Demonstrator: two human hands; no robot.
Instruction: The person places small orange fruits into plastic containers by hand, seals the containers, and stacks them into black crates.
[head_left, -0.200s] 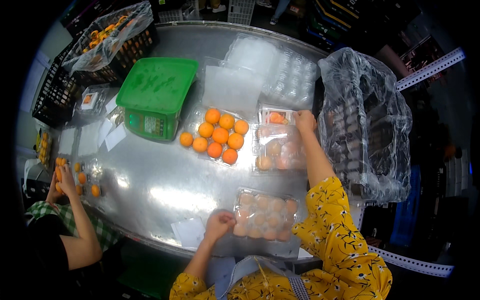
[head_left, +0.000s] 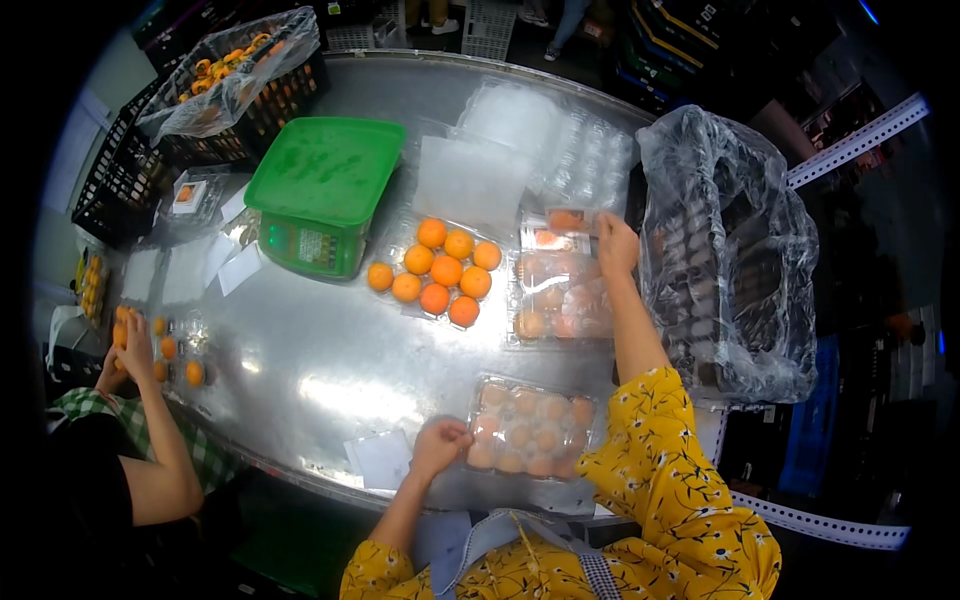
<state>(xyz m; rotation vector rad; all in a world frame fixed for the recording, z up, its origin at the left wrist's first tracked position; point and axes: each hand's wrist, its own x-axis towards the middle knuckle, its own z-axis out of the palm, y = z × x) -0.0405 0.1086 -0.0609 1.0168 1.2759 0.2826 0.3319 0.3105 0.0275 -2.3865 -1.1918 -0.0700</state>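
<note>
Head view, looking down on a curved steel desk (head_left: 300,370). The person's left hand (head_left: 440,445), its grip curled loosely, touched the left edge of a closed clear clamshell pack of oranges (head_left: 530,428) lying at the near edge of the desk; whether the fingers actually pinched the pack could not be told. The right hand (head_left: 615,245), arm stretched forward in a yellow flowered sleeve (head_left: 660,470), rested with its grip closed over the far right corner of a second clear pack of oranges (head_left: 560,285), which lay just beside a large crate wrapped in clear plastic film (head_left: 730,250) at the right. Left of that pack, a group of loose oranges (head_left: 440,272) sat on an open clear tray, with a green scale (head_left: 320,195) just beside it to the left. Stacked empty clear trays (head_left: 540,140) lay at the far side of the desk. A black crate of oranges covered in film (head_left: 230,80) stood at the far left. At the near left, another person's hands (head_left: 130,345) were among a few oranges (head_left: 180,355), and white paper slips (head_left: 230,265) lay scattered near the scale.
</note>
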